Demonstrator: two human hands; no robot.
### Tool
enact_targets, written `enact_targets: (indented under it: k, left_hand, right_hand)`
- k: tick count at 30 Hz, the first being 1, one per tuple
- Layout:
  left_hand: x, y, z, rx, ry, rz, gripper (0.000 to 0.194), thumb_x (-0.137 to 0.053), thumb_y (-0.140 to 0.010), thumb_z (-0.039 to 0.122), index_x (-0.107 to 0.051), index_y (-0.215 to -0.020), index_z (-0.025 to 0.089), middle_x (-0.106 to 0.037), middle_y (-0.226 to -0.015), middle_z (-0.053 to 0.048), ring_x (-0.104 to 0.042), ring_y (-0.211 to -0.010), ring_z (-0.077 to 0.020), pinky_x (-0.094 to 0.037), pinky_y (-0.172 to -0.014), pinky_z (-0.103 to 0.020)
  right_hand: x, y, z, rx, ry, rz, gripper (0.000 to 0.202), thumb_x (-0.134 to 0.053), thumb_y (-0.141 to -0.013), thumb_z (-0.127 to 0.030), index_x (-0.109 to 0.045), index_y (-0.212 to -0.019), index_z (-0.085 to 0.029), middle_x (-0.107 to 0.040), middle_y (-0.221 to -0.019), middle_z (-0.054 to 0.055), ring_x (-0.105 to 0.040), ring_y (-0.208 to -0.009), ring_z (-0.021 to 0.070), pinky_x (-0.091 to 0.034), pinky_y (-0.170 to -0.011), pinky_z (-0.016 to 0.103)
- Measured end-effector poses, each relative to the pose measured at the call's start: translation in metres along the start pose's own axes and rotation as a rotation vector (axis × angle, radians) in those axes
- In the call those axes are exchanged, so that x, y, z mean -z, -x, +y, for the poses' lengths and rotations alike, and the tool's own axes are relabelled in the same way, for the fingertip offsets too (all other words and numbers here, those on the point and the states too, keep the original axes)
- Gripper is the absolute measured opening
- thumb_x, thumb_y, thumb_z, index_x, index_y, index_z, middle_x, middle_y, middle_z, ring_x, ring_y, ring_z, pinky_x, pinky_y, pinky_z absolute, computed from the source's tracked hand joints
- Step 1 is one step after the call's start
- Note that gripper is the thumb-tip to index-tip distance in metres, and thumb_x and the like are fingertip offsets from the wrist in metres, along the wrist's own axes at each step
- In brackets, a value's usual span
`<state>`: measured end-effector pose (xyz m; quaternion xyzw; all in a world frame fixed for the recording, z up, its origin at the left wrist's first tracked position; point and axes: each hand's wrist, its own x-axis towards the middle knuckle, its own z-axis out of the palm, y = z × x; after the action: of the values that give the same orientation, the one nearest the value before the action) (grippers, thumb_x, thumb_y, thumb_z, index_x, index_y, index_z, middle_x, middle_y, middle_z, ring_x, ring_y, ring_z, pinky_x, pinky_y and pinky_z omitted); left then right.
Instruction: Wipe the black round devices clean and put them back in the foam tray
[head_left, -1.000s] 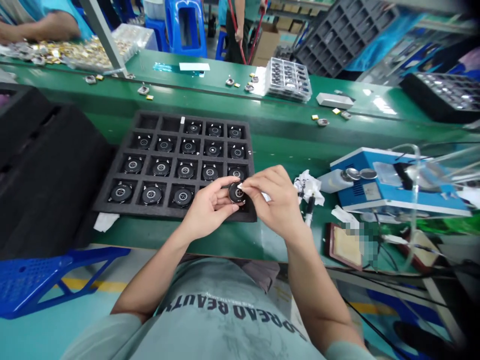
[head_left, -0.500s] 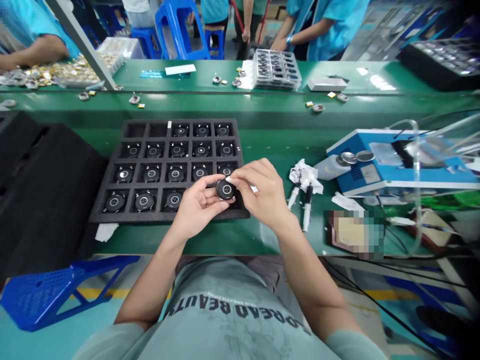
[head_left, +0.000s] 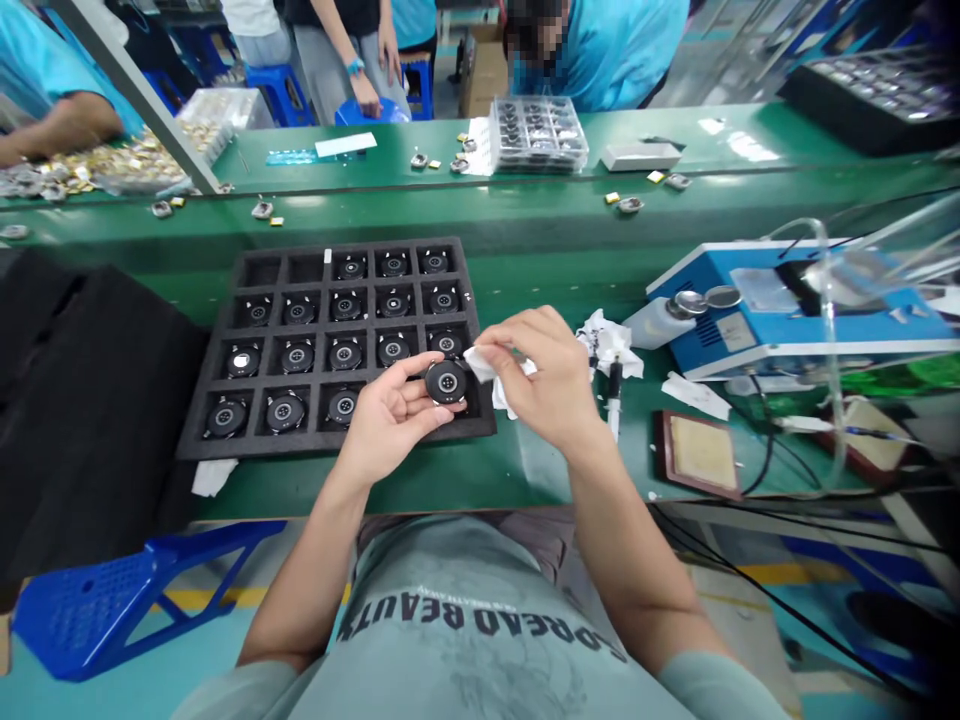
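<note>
Between the thumb and fingers of my left hand is a round black watch case, its sensor side facing up. My right hand pinches a crumpled white tissue just right of the watch case, with a small gap between them. Below and behind both hands lies a black foam tray with square compartments. Most compartments hold similar watch cases, such as one at the front left; two at the back left hold none. My left hand hides part of the front row.
Right of the tray are crumpled paper, a syringe, a white bottle, a blue machine and a sponge in a brown holder. Black foam blocks stand left. Beyond the bench, co-workers sit or stand near a clear parts box.
My right hand has drawn back to the right with the tissue, away from the watch case. The left hand keeps its hold. Across the bench, people and a blue stool have shifted.
</note>
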<state>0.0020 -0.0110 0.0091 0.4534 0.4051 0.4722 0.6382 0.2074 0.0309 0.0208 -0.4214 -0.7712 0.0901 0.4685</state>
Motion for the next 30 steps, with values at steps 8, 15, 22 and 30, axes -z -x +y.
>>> enact_targets:
  k: [8, 15, 22, 30]
  left_hand:
    - [0.000, 0.000, -0.002, 0.004, 0.009, -0.011, 0.066, -0.092, -0.075, 0.023, -0.062, -0.134, 0.020, -0.082, -0.114, -0.010, -0.081, -0.101, -0.0285, -0.065, -0.099, -0.044]
    - [-0.003, 0.001, -0.005, -0.002, -0.014, -0.034, 0.063, -0.089, -0.077, 0.022, -0.064, -0.135, 0.018, -0.081, -0.112, -0.009, -0.080, -0.093, -0.0235, -0.065, -0.095, -0.041]
    - [-0.004, 0.000, -0.009, -0.039, -0.041, -0.055, 0.062, -0.087, -0.075, 0.017, -0.065, -0.133, 0.014, -0.079, -0.109, -0.008, -0.077, -0.095, -0.0200, -0.062, -0.090, -0.032]
    - [-0.004, 0.000, -0.011, -0.012, -0.011, -0.032, 0.061, -0.085, -0.074, 0.014, -0.065, -0.131, 0.013, -0.080, -0.105, -0.008, -0.077, -0.093, -0.0191, -0.062, -0.091, -0.033]
  right_hand:
    - [0.005, 0.008, -0.009, 0.023, 0.048, -0.015, 0.016, -0.060, -0.102, -0.025, -0.073, -0.092, -0.027, -0.075, -0.089, 0.003, -0.063, -0.090, 0.0242, -0.047, -0.082, 0.044]
    - [-0.012, 0.008, -0.019, 0.088, 0.042, -0.134, 0.016, -0.060, -0.103, -0.022, -0.073, -0.093, -0.026, -0.075, -0.094, 0.004, -0.060, -0.092, 0.0241, -0.044, -0.079, 0.043]
    - [-0.011, 0.002, -0.025, 0.210, 0.097, -0.256, 0.018, -0.059, -0.102, -0.018, -0.074, -0.096, -0.023, -0.074, -0.096, 0.006, -0.057, -0.093, 0.0242, -0.044, -0.079, 0.042]
    - [-0.009, 0.001, -0.027, 0.198, 0.126, -0.307, 0.018, -0.058, -0.103, -0.019, -0.074, -0.094, -0.022, -0.074, -0.094, 0.006, -0.057, -0.091, 0.0240, -0.043, -0.079, 0.041]
